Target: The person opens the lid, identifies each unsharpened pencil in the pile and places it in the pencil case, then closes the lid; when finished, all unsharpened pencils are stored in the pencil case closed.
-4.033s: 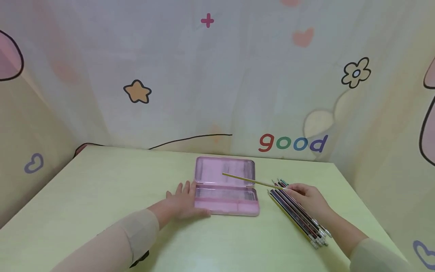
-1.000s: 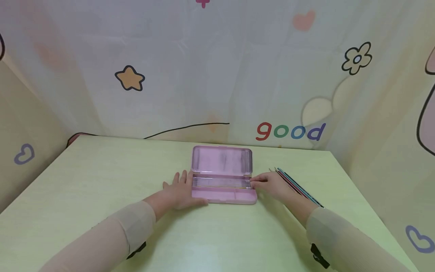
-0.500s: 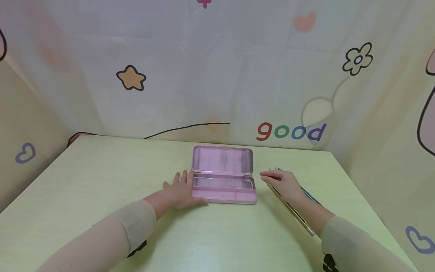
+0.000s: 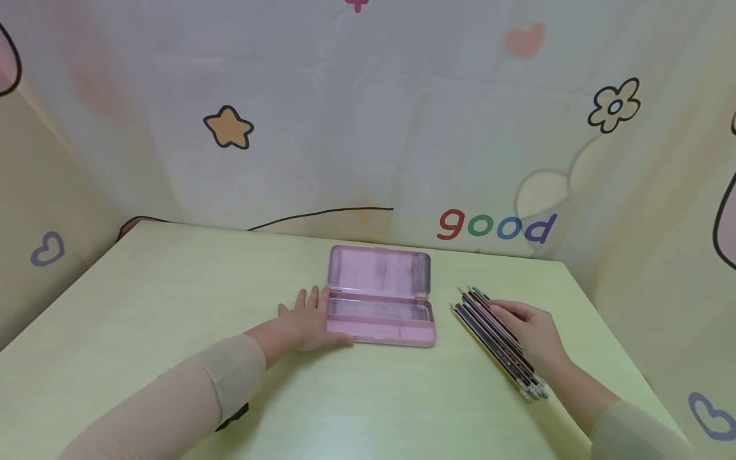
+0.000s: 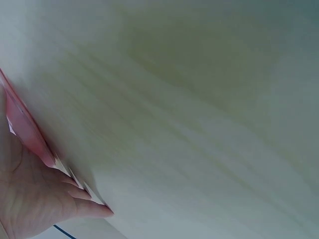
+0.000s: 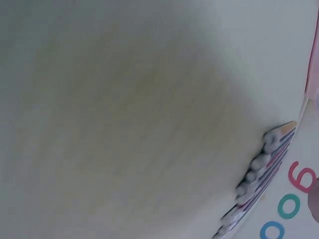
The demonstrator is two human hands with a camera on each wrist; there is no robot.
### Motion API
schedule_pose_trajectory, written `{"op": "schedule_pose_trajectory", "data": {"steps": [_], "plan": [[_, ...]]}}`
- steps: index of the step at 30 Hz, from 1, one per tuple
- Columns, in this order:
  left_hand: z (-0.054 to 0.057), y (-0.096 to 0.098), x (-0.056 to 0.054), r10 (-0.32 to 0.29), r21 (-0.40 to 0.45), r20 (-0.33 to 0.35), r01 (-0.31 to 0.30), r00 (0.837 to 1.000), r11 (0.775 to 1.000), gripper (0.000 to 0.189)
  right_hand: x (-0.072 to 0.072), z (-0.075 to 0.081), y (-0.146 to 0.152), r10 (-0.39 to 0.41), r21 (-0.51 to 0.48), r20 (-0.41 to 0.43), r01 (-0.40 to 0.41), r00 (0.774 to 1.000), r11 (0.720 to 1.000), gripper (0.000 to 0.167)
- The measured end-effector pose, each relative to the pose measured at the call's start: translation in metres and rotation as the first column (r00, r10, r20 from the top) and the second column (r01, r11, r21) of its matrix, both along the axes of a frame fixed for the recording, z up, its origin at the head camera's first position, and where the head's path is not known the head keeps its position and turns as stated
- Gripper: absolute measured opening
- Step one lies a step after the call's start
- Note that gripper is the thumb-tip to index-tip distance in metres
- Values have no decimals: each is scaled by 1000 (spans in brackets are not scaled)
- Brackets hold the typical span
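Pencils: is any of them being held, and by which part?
It cannot be told: the right hand is at the pencils, nearer their pointed ends, but whether it pinches one is hidden.

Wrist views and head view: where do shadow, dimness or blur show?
Head view: pencils fairly clear, soft shadow on the table by the left forearm; left wrist view: dim, a darker patch across the table; right wrist view: shading over the table, pencil ends soft.
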State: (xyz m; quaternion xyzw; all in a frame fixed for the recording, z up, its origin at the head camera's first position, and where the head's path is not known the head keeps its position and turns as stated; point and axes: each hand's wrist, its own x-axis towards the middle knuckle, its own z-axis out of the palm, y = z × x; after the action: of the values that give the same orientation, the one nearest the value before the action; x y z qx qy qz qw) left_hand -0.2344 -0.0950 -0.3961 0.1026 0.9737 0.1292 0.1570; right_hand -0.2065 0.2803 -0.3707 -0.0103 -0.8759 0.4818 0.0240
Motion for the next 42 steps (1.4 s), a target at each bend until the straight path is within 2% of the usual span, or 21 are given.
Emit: {"op": "schedule_pose_trajectory", "data": {"steps": [3, 10, 14, 22, 29, 34, 37, 42], "plan": [[3, -1, 1, -5, 8, -1, 5, 1000, 1000, 115, 5, -2, 10, -24, -13, -19, 24, 1000, 1000, 58], [-2, 0, -2, -9, -17, 4, 9, 1000, 1000, 117, 16, -3, 33, -57, 58, -21, 58, 998, 997, 60], [-2, 0, -2, -17, 8, -16, 18, 1000, 1000, 116, 21, -5, 46, -71, 72, -41, 74, 997, 995, 60], [0, -1, -1, -5, 23, -11, 5, 1000, 1000, 116, 29, -12, 67, -91, 110, -72, 98, 993, 989, 56], [2, -1, 0, -10, 29, -3, 10, 1000, 1000, 115, 42, -29, 84, -117, 127, 1, 116, 993, 985, 55], [4, 2, -1, -21, 21, -9, 21, 1000, 1000, 115, 50, -45, 94, -167, 137, 59, 158, 984, 978, 56], [5, 3, -1, -17, 15, -8, 17, 1000, 1000, 115, 51, -52, 96, -186, 168, 19, 180, 982, 969, 52], [2, 1, -3, -12, 1, -2, 12, 1000, 1000, 116, 52, -61, 91, -187, 250, -138, 217, 973, 944, 35]]}}
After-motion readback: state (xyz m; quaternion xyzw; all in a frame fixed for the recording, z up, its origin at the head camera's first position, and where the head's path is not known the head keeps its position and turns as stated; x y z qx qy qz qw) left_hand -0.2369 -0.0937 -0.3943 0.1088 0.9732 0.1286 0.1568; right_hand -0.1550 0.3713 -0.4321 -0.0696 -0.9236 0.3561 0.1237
